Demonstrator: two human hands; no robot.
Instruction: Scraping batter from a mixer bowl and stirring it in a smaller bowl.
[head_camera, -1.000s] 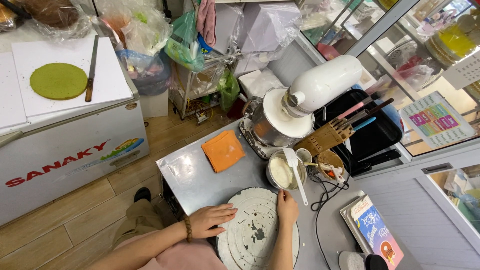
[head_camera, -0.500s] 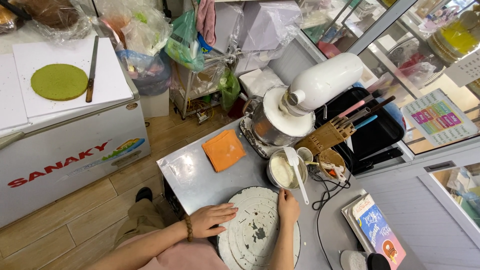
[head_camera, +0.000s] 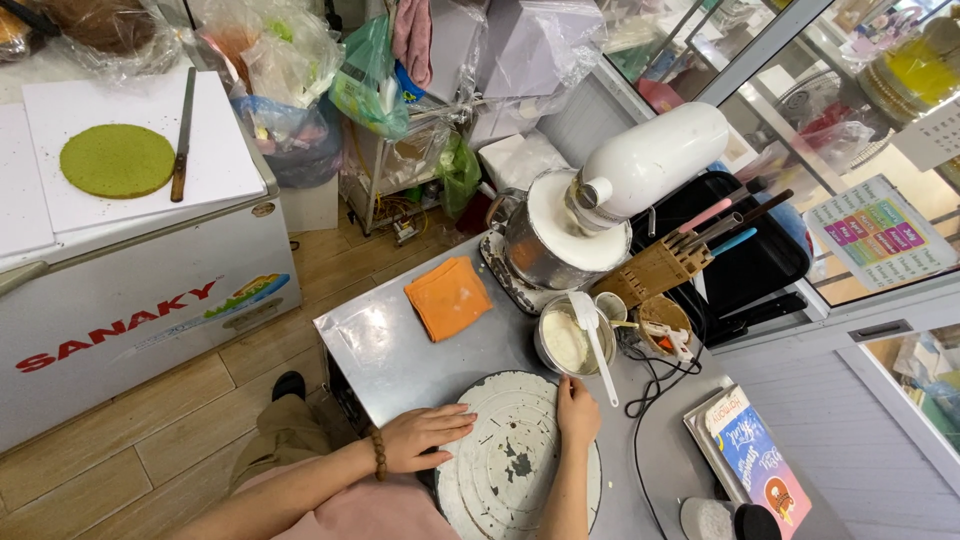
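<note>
- Resting flat: left hand (head_camera: 425, 437) open on the rim of the round white chipped turntable (head_camera: 510, 460); right hand (head_camera: 578, 410) curled over its far edge.
- Turntable on steel bench (head_camera: 400, 345), between both hands.
- Likely heavy, stiff, smooth; grip at rim.
- Metal bowl of cream (head_camera: 568, 340) just beyond right hand.

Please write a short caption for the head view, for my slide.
Both hands, left and right, rest on a worn white turntable beside a cream bowl.
</note>
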